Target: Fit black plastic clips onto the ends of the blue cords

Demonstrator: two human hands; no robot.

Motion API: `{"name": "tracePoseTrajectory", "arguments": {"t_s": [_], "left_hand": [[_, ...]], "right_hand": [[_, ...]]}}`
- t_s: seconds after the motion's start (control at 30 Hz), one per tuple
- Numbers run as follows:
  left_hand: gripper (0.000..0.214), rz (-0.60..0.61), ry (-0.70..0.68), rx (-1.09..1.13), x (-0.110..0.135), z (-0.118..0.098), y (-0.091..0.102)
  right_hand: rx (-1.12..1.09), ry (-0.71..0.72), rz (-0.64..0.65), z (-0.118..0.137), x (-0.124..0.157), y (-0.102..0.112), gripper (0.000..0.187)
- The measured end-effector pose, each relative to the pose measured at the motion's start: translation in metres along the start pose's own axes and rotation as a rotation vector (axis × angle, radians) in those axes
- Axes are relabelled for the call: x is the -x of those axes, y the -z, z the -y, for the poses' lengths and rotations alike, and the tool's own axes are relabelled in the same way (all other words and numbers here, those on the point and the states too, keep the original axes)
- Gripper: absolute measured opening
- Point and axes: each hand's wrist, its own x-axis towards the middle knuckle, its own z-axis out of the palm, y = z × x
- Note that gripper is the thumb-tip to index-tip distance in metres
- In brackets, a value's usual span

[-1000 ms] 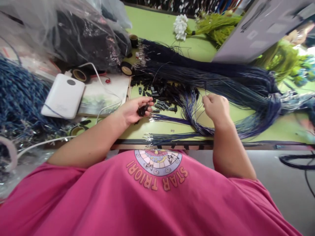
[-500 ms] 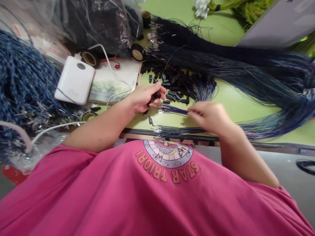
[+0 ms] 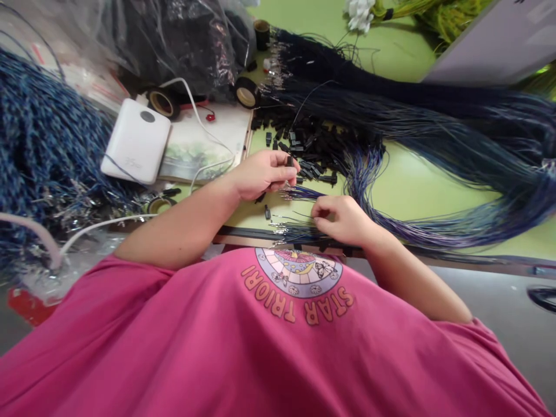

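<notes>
My left hand (image 3: 264, 174) pinches a small black connector housing (image 3: 290, 162) between thumb and fingers, close to the pile. My right hand (image 3: 341, 217) is closed, thumb against curled fingers, on a thin dark wire whose end points left; the part inside the fingers is hidden. Between the hands, a bundle of blue wires (image 3: 304, 192) with bare metal terminals lies on the green table. Below it, by the table edge, another row of wires (image 3: 289, 233) shows silvery tips. One loose black connector (image 3: 267, 212) rests left of these tips.
Behind my hands spreads a pile of black connectors (image 3: 313, 139). Long dark wires (image 3: 417, 110) curve across the right side. To the left are a white power bank (image 3: 135, 141), tape rolls (image 3: 163, 103), a painted book (image 3: 186, 156), twisted blue wires (image 3: 43, 127) and plastic bags (image 3: 174, 40).
My right hand has moved left and slightly down, away from the upper bundle it was touching. My left hand has turned, bringing the black connector up between thumb and fingers.
</notes>
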Motion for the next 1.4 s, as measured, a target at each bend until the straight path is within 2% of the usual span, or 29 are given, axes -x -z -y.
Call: {"name": "tracePoseTrajectory", "arguments": {"t_s": [0.07,0.17,0.23,0.37,0.43,0.57,0.73,1.0,1.2,1.4], "left_hand": [[0.017,0.017,-0.019,-0.097,0.0,0.002,0.0],[0.02,0.044,-0.06,-0.251,0.0,0.002,-0.002],[0.025,0.066,-0.091,-0.303,-0.001,0.003,-0.003],[0.029,0.044,-0.104,-0.282,-0.004,0.005,-0.003],[0.023,0.024,-0.11,-0.278,-0.004,0.005,-0.004],[0.019,0.048,-0.118,-0.277,-0.003,0.004,-0.004],[0.02,0.03,-0.122,-0.315,-0.002,0.004,-0.003],[0.022,-0.036,-0.146,-0.399,-0.004,0.011,-0.007],[0.019,-0.07,-0.187,-0.409,-0.004,0.012,-0.008],[0.018,0.002,-0.185,-0.412,-0.004,0.014,-0.008]], "right_hand": [[-0.04,-0.036,0.073,0.005,-0.005,0.002,0.011],[-0.101,0.038,0.122,0.011,-0.014,0.005,0.012],[-0.163,0.062,0.029,0.01,-0.02,0.006,0.013],[-0.238,-0.089,-0.261,0.001,-0.025,0.004,0.019],[-0.157,-0.101,-0.369,-0.003,-0.024,0.0,0.018],[0.055,0.004,-0.516,-0.005,-0.02,-0.006,0.022],[0.192,0.024,-0.475,-0.006,-0.018,-0.008,0.025],[0.27,-0.002,-0.343,-0.005,-0.021,-0.012,0.027],[0.154,-0.032,-0.327,-0.006,-0.024,-0.011,0.021],[0.068,-0.072,-0.311,-0.008,-0.024,-0.01,0.02]]}}
